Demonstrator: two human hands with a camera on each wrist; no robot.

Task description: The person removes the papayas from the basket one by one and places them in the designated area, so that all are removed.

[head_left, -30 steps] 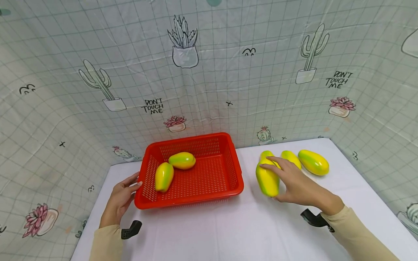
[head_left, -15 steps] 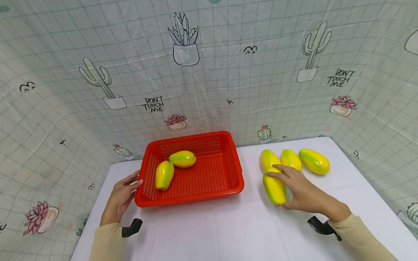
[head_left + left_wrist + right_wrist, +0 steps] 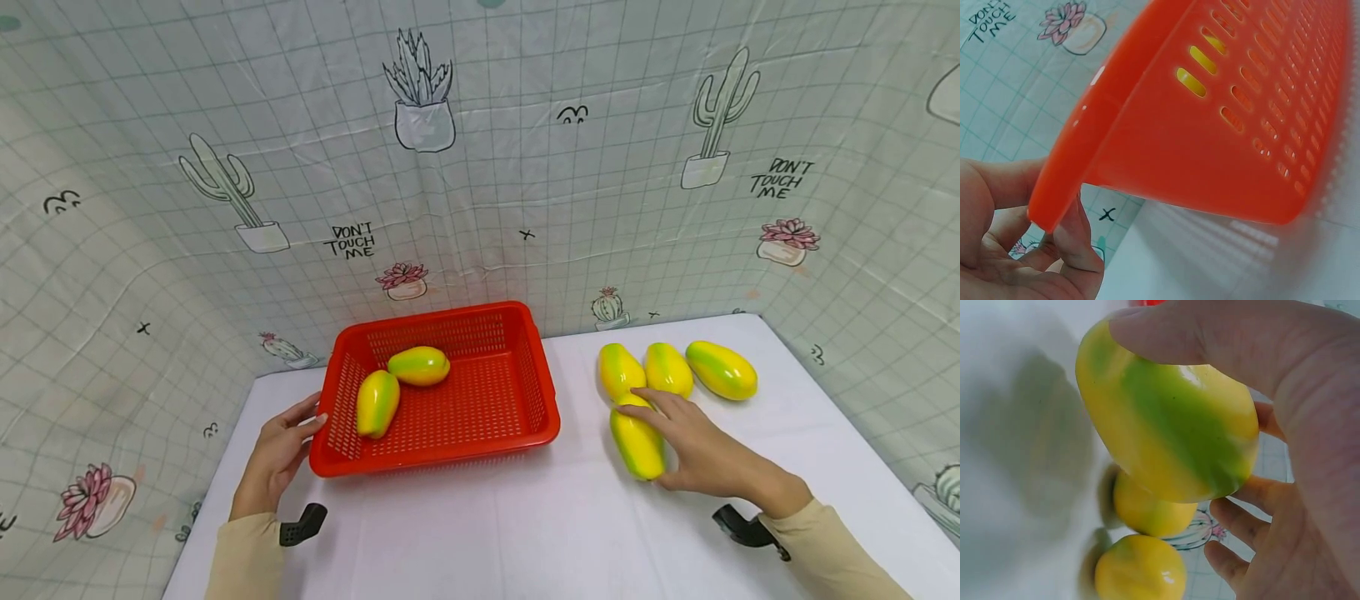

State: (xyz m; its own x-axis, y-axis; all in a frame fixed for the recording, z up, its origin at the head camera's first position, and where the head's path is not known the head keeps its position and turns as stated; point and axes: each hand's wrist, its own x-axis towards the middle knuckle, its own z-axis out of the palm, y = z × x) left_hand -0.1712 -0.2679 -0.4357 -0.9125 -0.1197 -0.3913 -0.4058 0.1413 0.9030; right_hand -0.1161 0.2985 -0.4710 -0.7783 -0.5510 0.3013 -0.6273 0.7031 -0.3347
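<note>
Your right hand (image 3: 701, 450) is curled over a yellow-and-green mango (image 3: 637, 442) that lies on the white table (image 3: 480, 533), to the right of the red basket (image 3: 540, 392). Your thumb wraps one side and your fingers (image 3: 1235, 562) cup the other, so the fruit sits snug in your palm; the right wrist view shows the same grip close up, with the green stripe of the fruit facing the camera.

Just beyond that mango, three more mangoes lie in a row toward the far right of the table: the left one (image 3: 619, 370), the middle one (image 3: 668, 368) and the right one (image 3: 721, 370). The held fruit's far tip is just beside the left and middle ones.

Your left hand (image 3: 277, 454) is at the near left corner of the basket. In the left wrist view its fingers (image 3: 1079, 244) curl under the basket's rim while the thumb lies along the top, pinching the rim.

Inside the basket lie two mangoes, one (image 3: 377, 403) against the left wall and one (image 3: 418, 366) farther back, touching each other.

The cactus-print cloth (image 3: 420, 125) stands behind the table.
</note>
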